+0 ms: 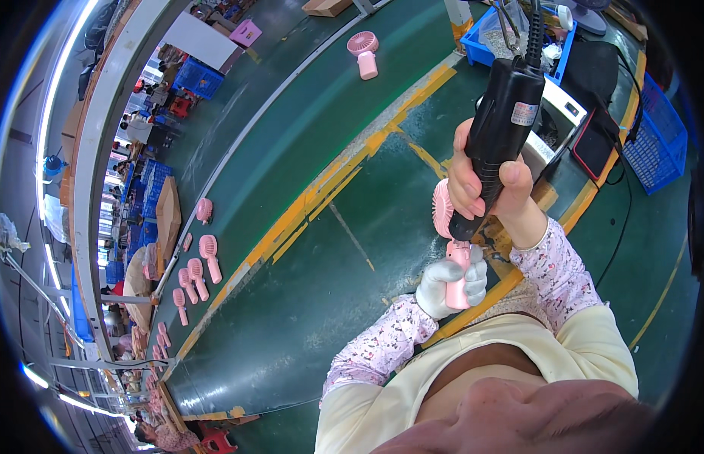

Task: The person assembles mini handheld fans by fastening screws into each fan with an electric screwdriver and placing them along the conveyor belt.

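Observation:
My left hand (pixel 452 285), in a white glove, is wrapped round the handle of a small pink handheld fan (pixel 458 281). The fan's round ribbed head (pixel 443 208) points up and leans to the left. In my bare right hand (pixel 492 178) is a black electric screwdriver (pixel 506 106), held nearly upright with its cord running up from the top. Its lower end meets the fan at the neck, just below the head; the bit's tip is too small to make out. Both sleeves carry a flowered print.
On the green belt lie a pink fan (pixel 362 54) and several more pink fans (pixel 209 253) at left. A blue tray (pixel 480 47) with small parts stands at the back right, near a white device (pixel 558 113) and a red-edged phone (pixel 594 145). A blue crate (pixel 654 136) is beyond.

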### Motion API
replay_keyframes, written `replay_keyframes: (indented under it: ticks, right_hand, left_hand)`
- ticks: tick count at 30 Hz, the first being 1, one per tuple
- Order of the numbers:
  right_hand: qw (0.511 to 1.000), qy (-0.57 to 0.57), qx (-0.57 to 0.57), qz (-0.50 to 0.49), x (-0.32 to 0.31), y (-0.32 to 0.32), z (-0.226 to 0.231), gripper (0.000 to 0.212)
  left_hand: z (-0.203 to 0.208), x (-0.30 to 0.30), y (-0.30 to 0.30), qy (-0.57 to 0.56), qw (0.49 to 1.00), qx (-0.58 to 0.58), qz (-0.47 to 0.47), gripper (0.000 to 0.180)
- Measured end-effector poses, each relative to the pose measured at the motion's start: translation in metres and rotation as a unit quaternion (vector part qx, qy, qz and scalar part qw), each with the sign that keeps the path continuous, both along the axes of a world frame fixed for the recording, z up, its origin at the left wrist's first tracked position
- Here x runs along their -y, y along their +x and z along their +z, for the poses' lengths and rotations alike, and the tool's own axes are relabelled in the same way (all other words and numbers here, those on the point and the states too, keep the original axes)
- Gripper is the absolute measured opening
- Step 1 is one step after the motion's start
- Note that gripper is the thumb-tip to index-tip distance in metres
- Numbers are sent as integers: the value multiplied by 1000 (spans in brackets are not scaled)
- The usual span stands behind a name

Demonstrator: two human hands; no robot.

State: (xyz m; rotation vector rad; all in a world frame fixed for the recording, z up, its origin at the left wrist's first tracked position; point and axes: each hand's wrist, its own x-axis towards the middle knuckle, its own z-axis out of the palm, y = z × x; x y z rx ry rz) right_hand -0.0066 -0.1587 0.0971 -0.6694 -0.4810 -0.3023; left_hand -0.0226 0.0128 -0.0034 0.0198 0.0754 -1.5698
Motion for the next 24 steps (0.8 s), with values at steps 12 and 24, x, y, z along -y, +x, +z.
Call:
replay_keyframes:
  ticks: [12, 24]
  right_hand:
    - [1000, 5, 3, 28, -2, -1, 1, 55]
    - [949, -155, -111, -251, -5, -8, -1, 46]
  left_hand:
    - [-2, -1, 0, -23, 1000, -2, -1, 33]
    - [28, 16, 4, 223, 940, 201, 163, 16]
